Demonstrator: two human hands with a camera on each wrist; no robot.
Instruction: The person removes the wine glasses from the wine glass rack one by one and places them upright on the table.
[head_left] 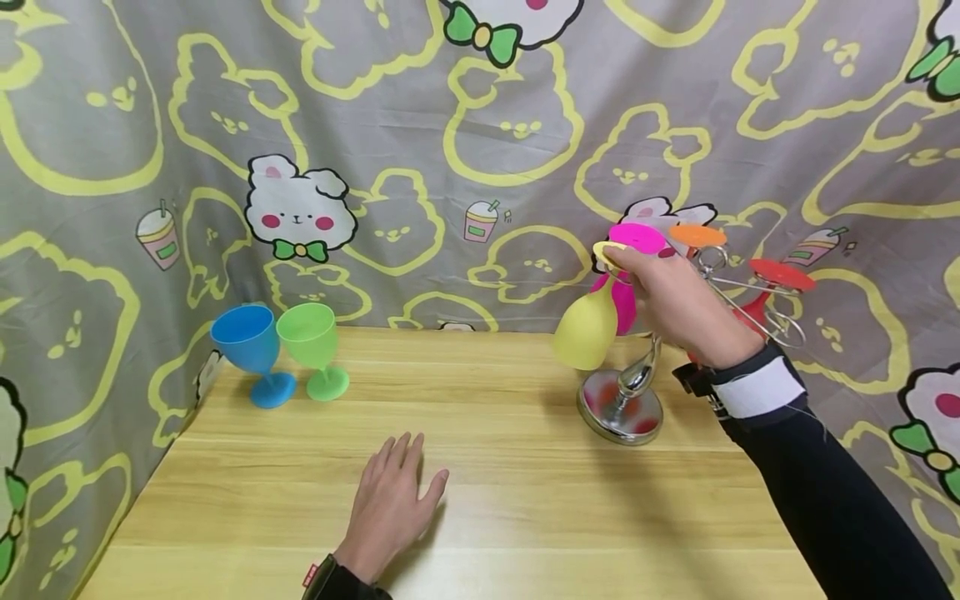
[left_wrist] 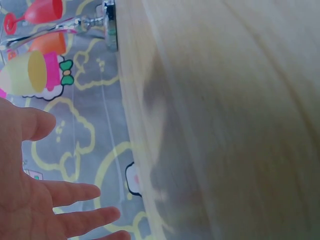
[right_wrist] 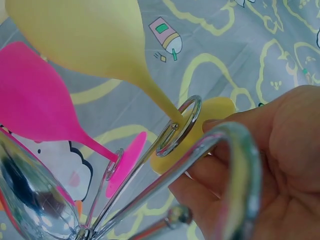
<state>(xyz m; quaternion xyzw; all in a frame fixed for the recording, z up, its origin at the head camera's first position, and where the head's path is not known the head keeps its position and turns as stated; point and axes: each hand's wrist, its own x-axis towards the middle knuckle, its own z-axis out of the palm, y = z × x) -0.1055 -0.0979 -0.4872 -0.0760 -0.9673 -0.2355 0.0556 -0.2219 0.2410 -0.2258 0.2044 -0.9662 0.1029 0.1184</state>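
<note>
My right hand pinches the foot of a yellow plastic goblet, which hangs bowl-down at a chrome goblet rack. In the right wrist view, the goblet's stem lies within a wire loop of the rack, and thumb and fingers are at the foot's edge. Beside it a pink goblet hangs upside down from a neighbouring loop. An orange goblet and a red goblet hang there too, partly hidden by the right hand and arm. Over the table, my left hand is spread with straight fingers, holding nothing.
A blue goblet and a green goblet stand upright side by side at the table's back left. Behind the wooden table hangs a grey curtain with yellow cartoon outlines, which also runs along the left side.
</note>
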